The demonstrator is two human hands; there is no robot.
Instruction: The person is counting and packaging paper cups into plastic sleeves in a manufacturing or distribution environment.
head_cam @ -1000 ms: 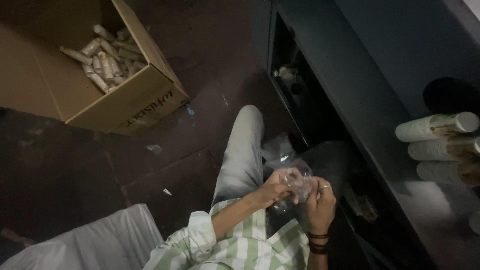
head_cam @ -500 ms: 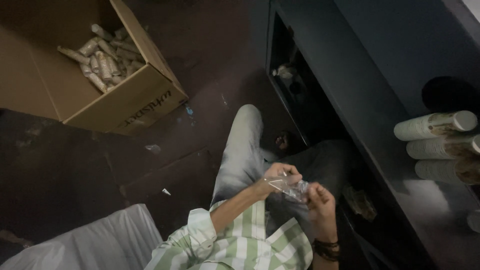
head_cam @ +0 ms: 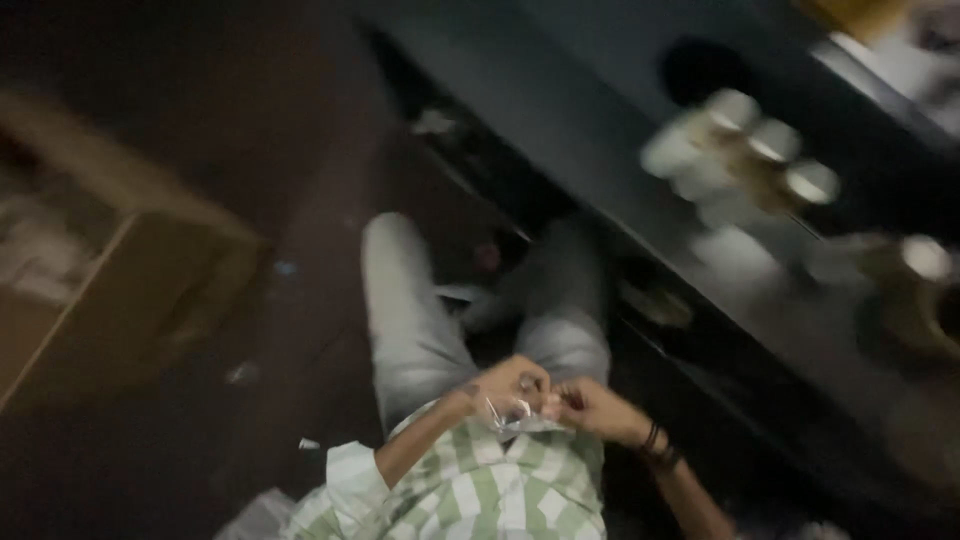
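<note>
Grip: I note both the left hand (head_cam: 505, 385) and right hand (head_cam: 590, 405) pinching a clear plastic wrapper (head_cam: 515, 415) taut between them over the lap; cardboard box (head_cam: 130, 290) at nine o'clock.

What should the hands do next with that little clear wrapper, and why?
Probably pull it gently apart. The left hand and the right hand both pinch the small clear wrapper between them, close to the striped shirt. With a grip on each side, a slow tug looks likeliest, though the picture is blurry.
</note>
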